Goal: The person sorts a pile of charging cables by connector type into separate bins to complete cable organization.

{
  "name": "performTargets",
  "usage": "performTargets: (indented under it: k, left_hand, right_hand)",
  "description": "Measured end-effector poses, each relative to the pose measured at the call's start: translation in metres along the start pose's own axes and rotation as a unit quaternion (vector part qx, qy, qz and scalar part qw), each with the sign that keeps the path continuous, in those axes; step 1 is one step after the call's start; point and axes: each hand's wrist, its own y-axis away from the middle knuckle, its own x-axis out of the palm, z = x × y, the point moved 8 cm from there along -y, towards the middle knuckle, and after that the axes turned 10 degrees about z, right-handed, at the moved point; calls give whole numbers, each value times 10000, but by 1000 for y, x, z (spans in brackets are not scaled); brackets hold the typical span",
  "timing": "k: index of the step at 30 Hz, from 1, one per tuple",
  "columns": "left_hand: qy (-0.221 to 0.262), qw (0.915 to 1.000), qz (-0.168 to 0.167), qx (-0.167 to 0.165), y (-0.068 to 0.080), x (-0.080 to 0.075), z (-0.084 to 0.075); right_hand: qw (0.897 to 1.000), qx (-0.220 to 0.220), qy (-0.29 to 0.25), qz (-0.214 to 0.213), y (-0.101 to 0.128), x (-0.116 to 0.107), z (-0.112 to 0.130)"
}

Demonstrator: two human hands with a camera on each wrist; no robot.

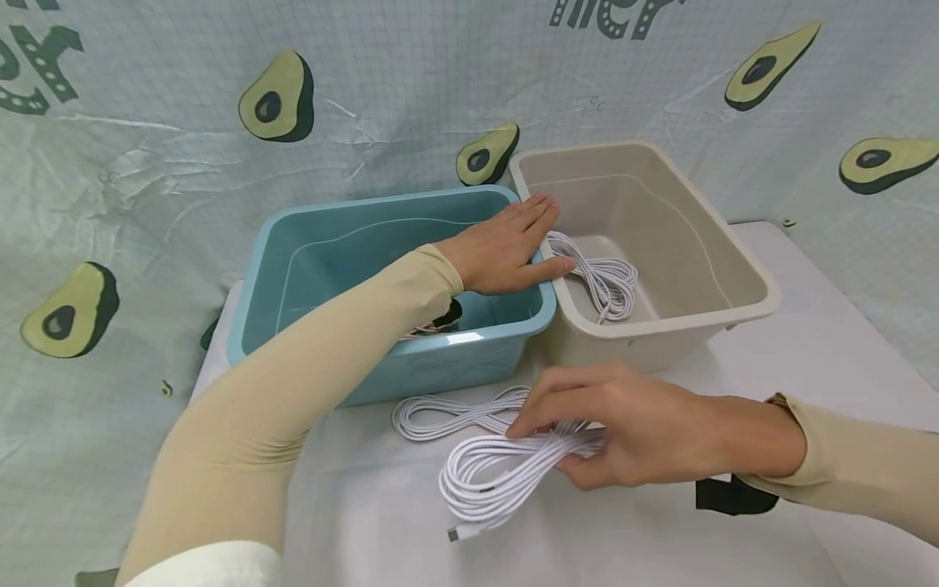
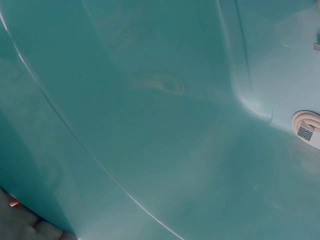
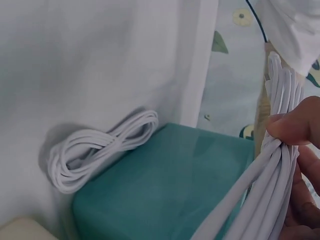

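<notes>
My left hand [image 1: 513, 249] lies flat with straight fingers on the right rim of a teal bin [image 1: 308, 244], where it meets a beige bin [image 1: 734, 261]. On the white table in front, my right hand [image 1: 565, 436] pinches a coiled white cable [image 1: 491, 481]; the right wrist view shows the fingers [image 3: 295, 125] round the cable bundle [image 3: 272, 185]. A second white coil [image 1: 447, 412] lies on the table against the teal bin's front, also seen as the coil [image 3: 95, 150] in the right wrist view. A third coil [image 1: 601, 281] lies inside the beige bin.
A cable end with a plug [image 2: 306, 131] lies inside the teal bin, partly hidden under my left forearm in the head view. An avocado-print cloth [image 1: 147, 163] hangs behind the table. The table's right edge [image 1: 866, 326] runs close beside the beige bin.
</notes>
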Motion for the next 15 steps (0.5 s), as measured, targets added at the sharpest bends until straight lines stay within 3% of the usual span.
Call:
performTargets:
  k: [8,15]
  left_hand:
    - [36,10000,-62,17,1,1,1]
    - [-18,10000,-52,62,0,1,1]
  right_hand:
    - [9992,184,-273,-244,1,-25,4]
    - [9951,795,-136,-564,6,-55,1]
